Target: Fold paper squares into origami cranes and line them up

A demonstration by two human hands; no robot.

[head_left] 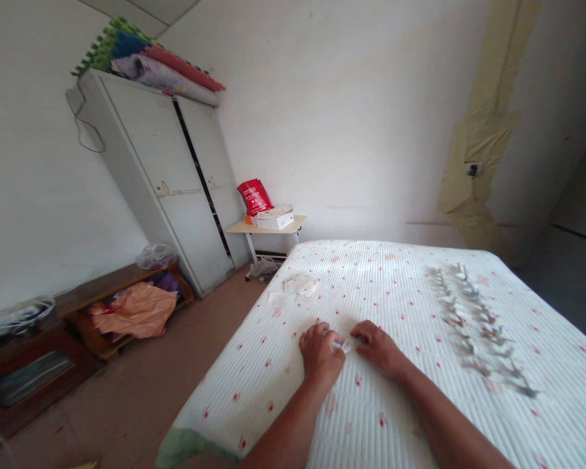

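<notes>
My left hand (318,352) is closed, thumb and fingers pinching a small whitish, see-through piece that looks like plastic wrapping (348,346). My right hand (379,349) faces it from the other side, its fingers curled, with the fingertips at the right end of the same piece. Blur hides exactly what lies inside the wrapping. Both hands rest low over the white quilted bed cover (371,293) with red dots. Beyond the left hand lie crumpled whitish plastic bags (300,284). To the right, two rows of small figures (483,319) stretch across the bed, blurred.
A small table (234,227) behind the bed bears a red bag (254,197) and a white box (276,221). A grey cabinet (146,150) with rolled mats on top stands at the left. Near it is a low wooden cabinet (34,384) with an orange bag (134,309).
</notes>
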